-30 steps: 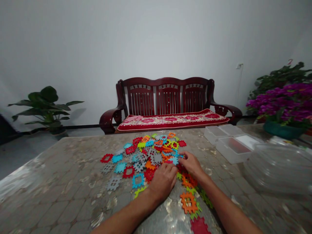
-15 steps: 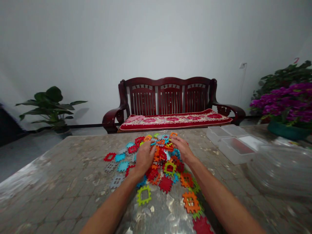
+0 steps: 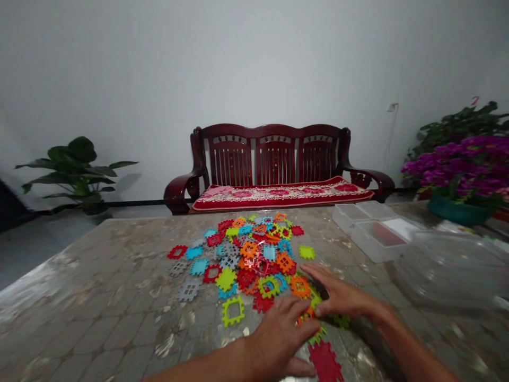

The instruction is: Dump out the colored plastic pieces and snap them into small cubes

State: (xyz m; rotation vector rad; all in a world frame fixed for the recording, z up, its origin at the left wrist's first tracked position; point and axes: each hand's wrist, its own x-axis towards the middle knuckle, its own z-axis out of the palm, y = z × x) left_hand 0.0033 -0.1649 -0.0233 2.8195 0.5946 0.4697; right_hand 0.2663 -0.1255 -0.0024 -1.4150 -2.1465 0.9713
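Observation:
A heap of toothed interlocking plastic tiles (image 3: 244, 278) in red, blue, lime, orange and grey lies on the table. Close to me, my left hand (image 3: 280, 337) is spread palm down beside the near right side of the heap. Its fingertips reach an orange tile (image 3: 305, 317), which they partly hide. My right hand (image 3: 340, 294) lies to the right, fingers apart and thumb toward the same orange tile; whether it touches is unclear. Below the fingers is a red tile (image 3: 326, 362), and above the right hand a lime tile (image 3: 306, 252) sits apart from the heap.
Clear plastic boxes (image 3: 377, 239) and a transparent lid or tub (image 3: 449, 268) stand on the table (image 3: 123, 286) at right. Behind them is a teal pot of purple flowers (image 3: 463, 209). Beyond the table stands a wooden bench (image 3: 276, 159); a potted plant (image 3: 81, 175) is at left.
Both hands have drawn back from the middle of the heap toward me and to the right. Tiles they covered now show, including a lime one at the front and another at the right.

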